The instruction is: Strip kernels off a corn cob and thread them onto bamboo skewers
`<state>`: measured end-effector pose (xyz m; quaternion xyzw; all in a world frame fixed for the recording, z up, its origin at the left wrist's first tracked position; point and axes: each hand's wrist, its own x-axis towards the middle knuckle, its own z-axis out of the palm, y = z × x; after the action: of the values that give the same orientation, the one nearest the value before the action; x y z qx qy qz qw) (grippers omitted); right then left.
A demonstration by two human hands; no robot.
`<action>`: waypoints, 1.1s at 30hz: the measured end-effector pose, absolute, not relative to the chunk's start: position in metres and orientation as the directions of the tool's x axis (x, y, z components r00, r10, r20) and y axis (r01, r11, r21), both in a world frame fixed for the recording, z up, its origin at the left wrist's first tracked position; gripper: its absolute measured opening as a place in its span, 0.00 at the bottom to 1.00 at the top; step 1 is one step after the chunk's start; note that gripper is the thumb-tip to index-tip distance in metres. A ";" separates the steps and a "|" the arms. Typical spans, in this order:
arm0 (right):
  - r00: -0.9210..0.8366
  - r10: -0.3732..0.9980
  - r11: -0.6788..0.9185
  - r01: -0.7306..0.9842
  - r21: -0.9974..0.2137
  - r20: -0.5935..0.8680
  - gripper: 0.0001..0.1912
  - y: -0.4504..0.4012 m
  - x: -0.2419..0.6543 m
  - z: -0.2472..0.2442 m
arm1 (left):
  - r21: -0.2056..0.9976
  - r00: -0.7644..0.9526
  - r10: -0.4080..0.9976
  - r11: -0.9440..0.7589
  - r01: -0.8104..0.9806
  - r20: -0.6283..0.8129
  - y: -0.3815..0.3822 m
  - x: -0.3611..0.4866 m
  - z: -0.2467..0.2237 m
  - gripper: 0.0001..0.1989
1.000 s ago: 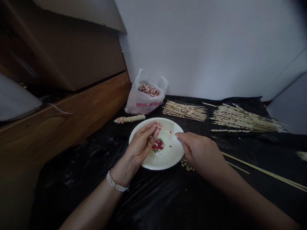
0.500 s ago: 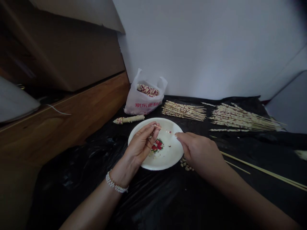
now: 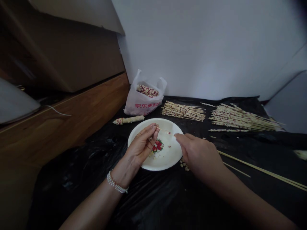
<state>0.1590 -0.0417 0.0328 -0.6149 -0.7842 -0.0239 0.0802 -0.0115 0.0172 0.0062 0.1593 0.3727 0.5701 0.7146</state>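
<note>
Over the white bowl (image 3: 165, 164), a thin skewer (image 3: 161, 128) runs between my two hands, with a few red and pale corn kernels (image 3: 168, 133) on it. My left hand (image 3: 142, 143), a beaded bracelet at its wrist, pinches the skewer's left end between thumb and finger. The fingers of my right hand (image 3: 198, 151) close around the right end, palm down; that end is mostly hidden. The bowl has a red flower print and some small bits lie in it.
Behind the bowl stands a plastic bag (image 3: 144, 103) of corn cobs. A partly stripped cob (image 3: 129, 120) lies beside it. Two piles of kernel-covered skewers (image 3: 182, 110) rest at the back right. Bare sticks (image 3: 261, 171) lie on the black plastic sheet (image 3: 153, 201). A wooden panel (image 3: 96, 102) borders the left.
My hands stay nearly in place. The skewer shows a little more between my fingers, and the kernels on it sit slightly lower and to the left.
</note>
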 end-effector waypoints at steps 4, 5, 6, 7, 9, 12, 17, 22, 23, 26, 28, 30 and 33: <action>-0.232 0.959 0.244 0.968 -0.057 0.163 0.11 -0.042 0.159 0.032 | 0.683 0.068 0.945 0.279 -0.675 -0.319 0.017 -0.012 0.007 0.08; -0.232 0.958 0.246 0.967 -0.065 0.166 0.12 -0.042 0.159 0.032 | 0.678 0.075 0.947 0.279 -0.680 -0.314 0.016 -0.013 0.007 0.08; -0.232 0.958 0.247 0.966 -0.073 0.169 0.12 -0.041 0.160 0.032 | 0.667 0.085 0.946 0.282 -0.690 -0.312 0.016 -0.013 0.008 0.07; -0.232 0.958 0.248 0.965 -0.080 0.171 0.12 -0.041 0.160 0.032 | 0.648 0.101 0.943 0.293 -0.703 -0.318 0.016 -0.013 0.009 0.07; -0.231 0.957 0.249 0.964 -0.088 0.173 0.12 -0.040 0.161 0.032 | 0.591 0.154 0.924 0.345 -0.729 -0.350 0.015 -0.013 0.011 0.07; -0.239 0.957 0.256 0.962 -0.090 0.165 0.13 -0.041 0.161 0.035 | 0.499 0.234 0.887 0.424 -0.756 -0.399 0.014 -0.012 0.013 0.07; -0.233 0.959 0.248 0.966 -0.076 0.161 0.14 -0.045 0.160 0.038 | 0.545 0.171 0.904 0.378 -0.748 -0.392 0.015 -0.011 0.013 0.08; -0.226 0.962 0.238 0.969 -0.065 0.153 0.12 -0.045 0.158 0.036 | 0.619 0.146 0.924 0.348 -0.704 -0.353 0.015 -0.009 0.009 0.08; -0.228 0.962 0.241 0.968 -0.071 0.147 0.12 -0.044 0.157 0.035 | 0.627 0.154 0.926 0.349 -0.696 -0.345 0.014 -0.008 0.008 0.08; -0.235 0.964 0.246 0.966 -0.084 0.125 0.12 -0.044 0.154 0.035 | 0.649 0.220 0.921 0.383 -0.658 -0.321 0.010 -0.006 0.003 0.07; -0.233 0.965 0.243 0.967 -0.079 0.117 0.11 -0.044 0.153 0.035 | 0.654 0.268 0.909 0.415 -0.632 -0.318 0.008 -0.005 0.001 0.06; -0.239 0.963 0.249 0.965 -0.080 0.122 0.11 -0.044 0.152 0.034 | 0.656 0.292 0.903 0.429 -0.620 -0.315 0.006 -0.004 0.000 0.06; -0.257 0.951 0.275 0.957 -0.095 0.170 0.13 -0.044 0.153 0.033 | 0.649 0.281 0.909 0.416 -0.637 -0.307 0.006 -0.003 0.002 0.05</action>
<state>0.1533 -0.0436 0.0335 -0.6018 -0.7926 -0.0138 0.0969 -0.0034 0.0064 0.0019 0.2056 0.3313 0.4996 0.7735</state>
